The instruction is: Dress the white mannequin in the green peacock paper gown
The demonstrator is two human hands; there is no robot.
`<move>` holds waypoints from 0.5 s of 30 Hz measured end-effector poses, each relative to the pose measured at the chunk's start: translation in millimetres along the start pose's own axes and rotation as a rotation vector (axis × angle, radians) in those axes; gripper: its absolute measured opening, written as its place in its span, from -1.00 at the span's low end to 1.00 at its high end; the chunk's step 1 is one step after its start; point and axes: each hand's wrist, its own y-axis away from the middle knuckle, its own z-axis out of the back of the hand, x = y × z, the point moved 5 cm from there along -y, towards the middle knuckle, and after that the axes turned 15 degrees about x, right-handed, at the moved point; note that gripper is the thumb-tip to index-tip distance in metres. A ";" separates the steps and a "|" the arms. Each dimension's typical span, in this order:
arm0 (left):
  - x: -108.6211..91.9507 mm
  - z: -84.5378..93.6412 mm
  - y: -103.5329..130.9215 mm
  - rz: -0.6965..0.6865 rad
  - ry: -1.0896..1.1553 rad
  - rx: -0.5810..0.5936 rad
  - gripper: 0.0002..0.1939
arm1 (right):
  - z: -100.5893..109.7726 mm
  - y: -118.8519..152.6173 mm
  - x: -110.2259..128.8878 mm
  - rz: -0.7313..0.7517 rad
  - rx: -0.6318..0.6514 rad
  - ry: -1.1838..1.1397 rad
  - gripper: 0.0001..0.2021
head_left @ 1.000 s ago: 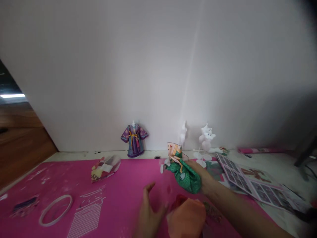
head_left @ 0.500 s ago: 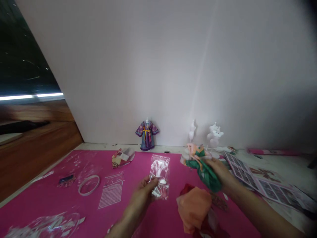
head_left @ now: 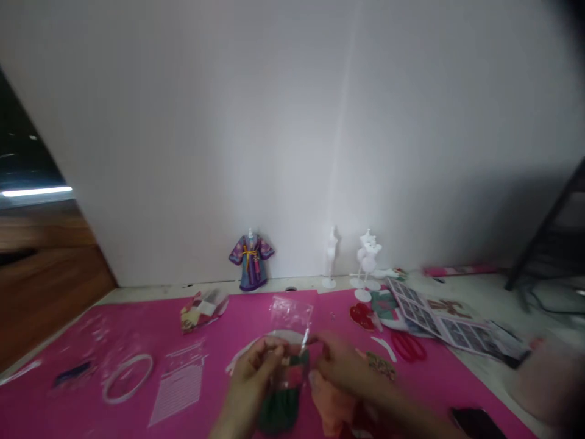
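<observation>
My left hand [head_left: 256, 372] is closed, thumb over fingers, on the left side of a small clear plastic bag [head_left: 291, 311]. At the bag's right edge, my right hand [head_left: 338, 366] has its fingertips pinched, partly blurred. Below the bag lies green cloth [head_left: 278, 411], seen partly through the plastic. A bunched orange cloth [head_left: 331, 405] with dark red fabric sits under my right forearm, which hides part of it. Behind the hands shows a white curved piece [head_left: 237, 356], partly covered.
A purple doll robe [head_left: 251, 262] on a stand and white doll mannequins [head_left: 368, 253] stand along the wall. A white ring [head_left: 107, 390], a sheet of adhesive dots [head_left: 178, 390], and a bag of fabric scraps [head_left: 203, 310] lie left. Red scissors [head_left: 409, 346], printed sheets [head_left: 425, 311] and a phone [head_left: 478, 422] lie right.
My right hand has brought the green cloth from the right to below the bag and let it go. Its fingers are now at the bag's edge. The view has turned right.
</observation>
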 end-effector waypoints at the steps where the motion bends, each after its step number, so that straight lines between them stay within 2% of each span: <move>1: 3.7 2.0 -4.2 -0.006 -0.041 0.001 -0.63 | 7.3 5.5 2.1 0.002 0.001 -0.044 -0.66; 4: 22.9 -7.5 -23.7 -0.010 -0.124 0.103 -0.67 | 25.4 19.0 7.2 0.053 -0.037 -0.200 -0.76; 7: 45.9 -28.1 -47.6 -0.001 -0.204 0.254 -0.71 | 48.5 25.9 -2.5 0.054 -0.235 -0.209 -0.83; 9: 55.4 -30.8 -66.2 -0.002 -0.298 0.318 -0.68 | 72.2 29.0 -17.8 0.021 -0.351 -0.195 -0.85; 11: 56.1 -12.1 -88.9 -0.038 -0.484 0.280 -0.56 | 110.4 36.7 -34.9 -0.009 -0.469 -0.188 -0.85; 13: 48.6 24.8 -112.7 -0.147 -0.802 0.165 -0.53 | 164.4 53.7 -50.2 -0.044 -0.639 -0.175 -0.87; 15: 46.8 68.4 -134.2 -0.215 -1.075 0.111 -0.55 | 225.4 77.4 -62.6 -0.089 -0.827 -0.160 -0.90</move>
